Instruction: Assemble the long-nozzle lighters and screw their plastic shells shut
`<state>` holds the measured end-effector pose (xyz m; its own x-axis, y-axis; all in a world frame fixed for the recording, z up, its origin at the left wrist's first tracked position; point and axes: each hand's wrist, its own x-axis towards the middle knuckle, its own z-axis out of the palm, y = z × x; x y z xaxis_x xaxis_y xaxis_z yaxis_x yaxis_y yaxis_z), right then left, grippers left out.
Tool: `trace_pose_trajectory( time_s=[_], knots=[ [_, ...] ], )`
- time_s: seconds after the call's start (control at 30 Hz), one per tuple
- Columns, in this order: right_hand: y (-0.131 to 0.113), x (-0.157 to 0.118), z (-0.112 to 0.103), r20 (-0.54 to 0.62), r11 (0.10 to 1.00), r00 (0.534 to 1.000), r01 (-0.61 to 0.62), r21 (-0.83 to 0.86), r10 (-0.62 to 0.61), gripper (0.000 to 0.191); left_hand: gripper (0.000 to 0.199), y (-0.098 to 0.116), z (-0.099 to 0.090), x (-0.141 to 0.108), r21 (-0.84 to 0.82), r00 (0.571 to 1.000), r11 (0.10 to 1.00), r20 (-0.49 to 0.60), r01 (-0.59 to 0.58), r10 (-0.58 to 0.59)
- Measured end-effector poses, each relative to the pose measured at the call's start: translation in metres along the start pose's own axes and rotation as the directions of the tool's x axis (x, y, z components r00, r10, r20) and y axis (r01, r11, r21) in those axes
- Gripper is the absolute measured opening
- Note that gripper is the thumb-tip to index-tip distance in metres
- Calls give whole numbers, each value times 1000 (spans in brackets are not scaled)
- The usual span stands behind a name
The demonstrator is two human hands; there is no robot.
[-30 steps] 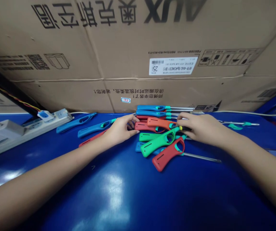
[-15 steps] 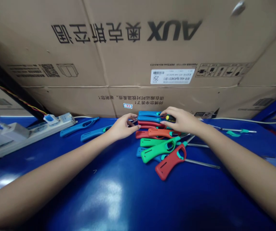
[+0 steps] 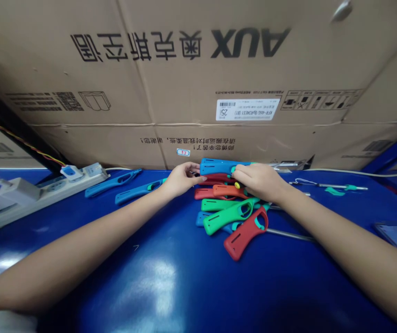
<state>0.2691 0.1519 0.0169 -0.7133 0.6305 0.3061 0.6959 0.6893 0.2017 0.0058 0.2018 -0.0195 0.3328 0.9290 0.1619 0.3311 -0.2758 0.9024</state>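
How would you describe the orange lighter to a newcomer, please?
On the blue table, before the cardboard box, find the right hand. Beside it, just beyond the green handles, lies the orange lighter, the only one of that colour.

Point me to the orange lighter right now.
In the head view, the orange lighter lies just right of centre, immediately beyond the two green lighters and close to the left of the right hand.

On the large brown cardboard box (image 3: 184,104), "AUX" and "奥克斯空调" are printed upside down in black. "KFR-46G/BpR3AES1 (B1)" and "25" are borne by its white rectangular paper label (image 3: 247,109).
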Motion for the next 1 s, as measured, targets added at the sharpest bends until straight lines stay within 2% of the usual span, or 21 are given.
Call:
trace_pose_trajectory(
  time_s=[0.2,0.3,0.4,0.5,0.57,0.73,0.87,1.0],
  knots=[
    [6,-4,4,-21,999,999,-49,24,49,22,41,-3,2,-2,-52,999,998,-37,-37,35],
    [6,-6,3,14,970,988,-153,187,153,24,42,-3,2,-5,-72,997,995,-45,-72,69],
    [6,-4,1,108,892,959,-282,353,261,35,44,-2,0,-7,-72,995,993,-42,-97,95],
    [4,0,-1,153,854,951,-309,418,269,37,43,-2,0,-7,-55,994,993,-46,-102,99],
    [2,2,-2,173,856,947,-320,405,272,34,42,-2,0,-8,-37,994,994,-49,-102,100],
    [-2,4,-5,221,906,914,-381,182,340,29,44,-3,-1,-8,30,995,995,-2,-99,99],
    [-2,3,-4,219,907,905,-399,136,365,34,42,-4,-3,-2,37,994,996,70,-84,81],
    [-2,0,-2,188,909,906,-402,111,378,25,46,-6,-5,2,8,988,995,115,-103,101]
  ],
)
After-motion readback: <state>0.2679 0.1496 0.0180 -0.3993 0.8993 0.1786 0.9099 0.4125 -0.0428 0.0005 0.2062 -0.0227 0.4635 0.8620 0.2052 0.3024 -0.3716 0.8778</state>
